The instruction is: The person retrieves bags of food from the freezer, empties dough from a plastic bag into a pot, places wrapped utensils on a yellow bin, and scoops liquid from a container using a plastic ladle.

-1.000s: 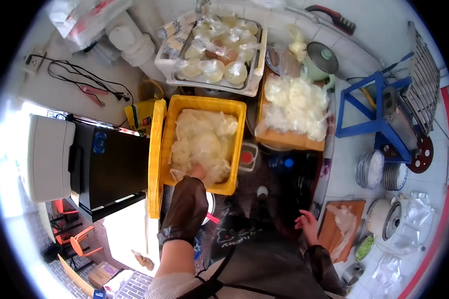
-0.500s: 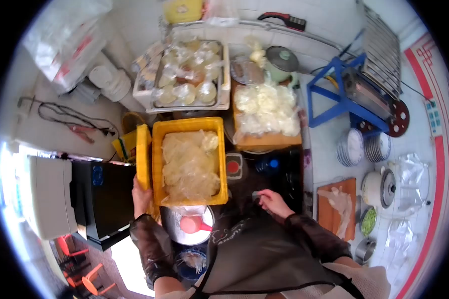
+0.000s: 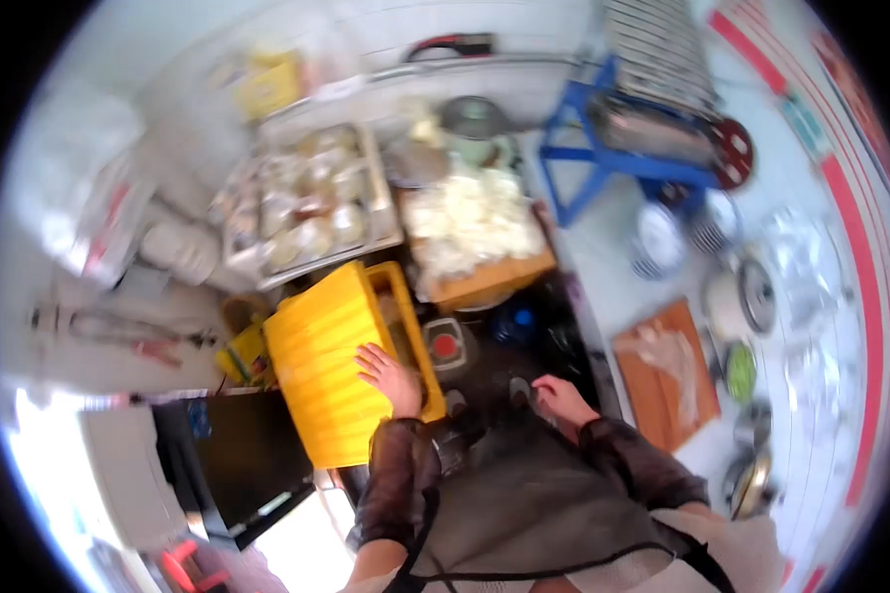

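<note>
A yellow ribbed lid [image 3: 331,366] lies tilted over the left part of a yellow crate [image 3: 427,371], whose right side still shows a strip of its inside. My left hand [image 3: 391,379] is at the lid's right edge with its fingers spread, over the crate. The bags inside the crate are mostly hidden by the lid. My right hand [image 3: 564,400] is held in front of the dark apron, right of the crate, with its fingers curled together; whether anything small is between them is too blurred to tell.
Behind stand a tray of filled bags [image 3: 311,203] and a wooden box [image 3: 494,282] bearing pale bags. On the right counter are a cutting board [image 3: 667,376], a pot [image 3: 737,296], stacked plates [image 3: 660,237] and a blue stand [image 3: 574,148]. A black appliance [image 3: 247,455] is at left.
My left hand first left the bags for the upright lid at the crate's left; now the lid has swung right over the crate. My right hand has come in before the apron. The view has shifted.
</note>
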`<state>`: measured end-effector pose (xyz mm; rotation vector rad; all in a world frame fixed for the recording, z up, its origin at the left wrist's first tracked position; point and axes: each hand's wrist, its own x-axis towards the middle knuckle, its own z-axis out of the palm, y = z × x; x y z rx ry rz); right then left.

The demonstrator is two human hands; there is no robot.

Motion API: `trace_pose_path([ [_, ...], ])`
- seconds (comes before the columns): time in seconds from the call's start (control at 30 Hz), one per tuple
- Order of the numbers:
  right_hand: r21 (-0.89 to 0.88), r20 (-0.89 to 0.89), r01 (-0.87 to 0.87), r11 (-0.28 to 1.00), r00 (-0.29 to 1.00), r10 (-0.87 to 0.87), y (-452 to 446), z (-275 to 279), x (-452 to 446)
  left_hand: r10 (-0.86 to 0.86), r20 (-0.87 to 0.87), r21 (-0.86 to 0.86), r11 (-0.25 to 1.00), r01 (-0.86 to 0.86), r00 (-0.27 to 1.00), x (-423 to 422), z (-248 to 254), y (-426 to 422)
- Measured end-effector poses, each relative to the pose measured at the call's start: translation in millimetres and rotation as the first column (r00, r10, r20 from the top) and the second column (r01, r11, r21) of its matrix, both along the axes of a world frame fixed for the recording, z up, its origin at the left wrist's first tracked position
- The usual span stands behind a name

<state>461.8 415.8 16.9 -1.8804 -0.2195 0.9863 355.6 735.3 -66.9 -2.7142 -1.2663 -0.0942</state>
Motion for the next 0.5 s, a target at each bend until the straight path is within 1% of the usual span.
trace_pose_path([
  [0.03, 0.076, -0.005, 0.058, 0.995, 0.998, -0.058, -22.2, -6.8, -7.4, 0.010, -0.136, 0.180, 0.984, 0.015, 0.991, 11.6, -31.9, -1.9],
  [0.07, -0.029, 0.102, 0.029, 0.999, 0.994, -0.026, -27.5, 24.5, -10.3, 0.028, -0.243, 0.357, 0.932, 0.062, 0.970, 27.0, -34.8, -12.5],
  [0.1, -0.091, 0.113, 0.046, 0.995, 0.993, -0.035, -41.0, 32.0, -11.1, -0.072, -0.253, 0.066, 0.994, 0.091, 0.965, 31.5, -34.9, -25.2],
  [0.13, -0.105, 0.126, 0.155, 0.982, 0.982, -0.141, -62.2, 35.8, -15.4, -0.175, -0.265, -0.226, 0.967, 0.116, 0.948, 31.5, -20.2, -36.0],
  [0.2, -0.107, 0.445, 0.241, 0.964, 0.879, -0.171, -103.5, 39.1, -16.7, -0.240, -0.132, -0.355, 0.917, 0.180, 0.962, 29.4, -35.2, -32.4],
  [0.27, -0.106, 0.576, 0.545, 0.832, 0.716, -0.395, -154.3, 45.7, -17.8, -0.257, -0.137, -0.383, 0.904, 0.189, 0.957, 28.0, -48.7, -26.1],
  [0.3, -0.076, 0.664, 0.653, 0.754, 0.597, -0.450, -190.6, 38.5, -15.6, -0.365, 0.035, -0.498, 0.801, 0.333, 0.930, 26.1, -54.0, -19.4],
  [0.33, -0.132, 0.683, 0.743, 0.656, 0.548, -0.484, -226.6, 27.3, -11.7, -0.429, 0.210, -0.585, 0.664, 0.465, 0.878, 26.3, -60.5, -17.6],
  [0.37, -0.181, 0.699, 0.815, 0.551, 0.501, -0.511, -264.7, 13.8, -4.5, -0.449, 0.248, -0.627, 0.601, 0.496, 0.858, 36.2, -33.1, -38.0],
  [0.4, -0.188, 0.839, 0.847, 0.498, 0.402, -0.366, -308.3, -9.7, 7.1, -0.475, 0.324, -0.680, 0.484, 0.551, 0.818, 55.3, 1.1, -63.8],
  [0.43, -0.186, 0.935, 0.875, 0.446, 0.298, -0.195, -339.4, -26.1, 17.5, -0.487, 0.397, -0.720, 0.361, 0.593, 0.778, 78.7, 30.4, -95.0],
  [0.47, -0.183, 0.932, 0.878, 0.443, 0.298, -0.206, -349.9, -22.4, 24.9, -0.532, 0.464, -0.670, 0.311, 0.674, 0.708, 99.2, 44.8, -131.4],
  [0.5, -0.285, 0.901, 0.873, 0.397, 0.386, -0.200, -354.3, -12.4, 33.7, -0.491, 0.678, -0.532, 0.186, 0.826, 0.547, 118.8, 43.7, -171.6],
])
